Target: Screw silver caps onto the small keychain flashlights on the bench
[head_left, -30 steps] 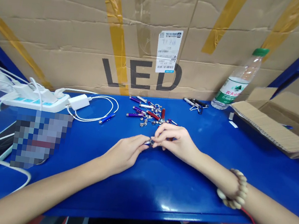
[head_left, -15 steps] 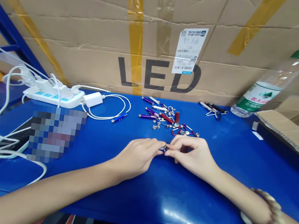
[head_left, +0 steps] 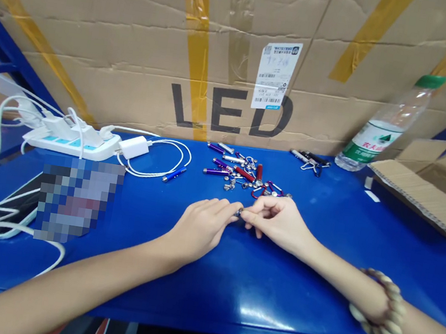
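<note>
My left hand (head_left: 201,228) is closed around a mini flashlight (head_left: 238,213), of which only a dark, silvery end shows past the fingertips. Thumb and forefinger of my right hand (head_left: 277,222) are pinched right at that end; whatever they hold there is too small and hidden to make out. Just beyond the hands lies a loose pile: purple flashlights (head_left: 216,172), red flashlights (head_left: 244,174), a silver one (head_left: 233,159), small round metal pieces (head_left: 228,187) and a red carabiner clip (head_left: 258,191).
A blue flashlight (head_left: 174,175) lies beside a white charger (head_left: 134,146) and a power strip (head_left: 71,144). Cables and a phone (head_left: 15,208) are at left. Black and silver flashlights (head_left: 310,161), a water bottle (head_left: 383,129) and an open cardboard box (head_left: 426,206) stand right. A large carton (head_left: 142,37) backs the blue table.
Both hands stay together at the flashlight's end. My right fingers have shifted and now cover its round opening more; a reddish piece seen under my right hand no longer shows. The view has shifted slightly.
</note>
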Action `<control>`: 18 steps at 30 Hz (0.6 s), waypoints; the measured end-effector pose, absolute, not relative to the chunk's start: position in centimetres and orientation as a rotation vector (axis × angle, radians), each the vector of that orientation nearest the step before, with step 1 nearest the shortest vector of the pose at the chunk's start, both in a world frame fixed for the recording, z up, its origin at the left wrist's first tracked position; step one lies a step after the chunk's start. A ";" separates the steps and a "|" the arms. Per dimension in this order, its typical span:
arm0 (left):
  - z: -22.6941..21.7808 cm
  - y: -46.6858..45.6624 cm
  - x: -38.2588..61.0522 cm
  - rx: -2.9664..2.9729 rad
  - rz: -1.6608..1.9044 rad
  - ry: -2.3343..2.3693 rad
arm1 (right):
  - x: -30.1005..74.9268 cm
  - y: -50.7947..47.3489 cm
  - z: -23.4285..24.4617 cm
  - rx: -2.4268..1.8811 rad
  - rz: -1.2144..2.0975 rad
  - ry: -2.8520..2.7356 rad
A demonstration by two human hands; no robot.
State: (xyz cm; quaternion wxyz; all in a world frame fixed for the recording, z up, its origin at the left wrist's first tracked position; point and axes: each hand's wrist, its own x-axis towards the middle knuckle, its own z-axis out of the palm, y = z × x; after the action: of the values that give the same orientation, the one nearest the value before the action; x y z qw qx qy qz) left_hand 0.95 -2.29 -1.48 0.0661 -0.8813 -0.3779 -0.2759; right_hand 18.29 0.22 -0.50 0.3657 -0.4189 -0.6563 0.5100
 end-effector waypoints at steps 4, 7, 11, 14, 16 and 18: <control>-1.2 -2.4 1.2 -2.719 -0.771 -1.270 | 18.1 0.0 -0.1 -1.024 1.209 -1.725; -0.8 -2.5 1.4 -2.718 -0.699 -1.375 | 18.2 0.4 0.1 -1.050 1.040 -1.803; -0.3 -2.6 1.5 -2.730 -0.649 -1.413 | 19.1 1.5 -0.2 -1.168 0.579 -1.938; -0.3 -2.7 1.6 -2.760 -0.621 -1.378 | 19.7 2.0 -0.4 -1.207 0.250 -2.094; -0.4 -2.8 1.7 -2.776 -0.608 -1.343 | 19.9 2.1 -0.5 -1.221 0.111 -2.167; -0.4 -2.9 1.8 -2.793 -0.609 -1.315 | 19.9 2.3 -0.5 -1.215 0.003 -2.208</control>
State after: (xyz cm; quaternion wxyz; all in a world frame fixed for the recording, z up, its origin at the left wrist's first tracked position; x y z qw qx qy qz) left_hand 1.81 -2.91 -0.44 -0.0024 -0.8876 -0.4178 -0.1937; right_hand 19.86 2.29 -0.52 0.3058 -0.4589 -0.8342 0.0010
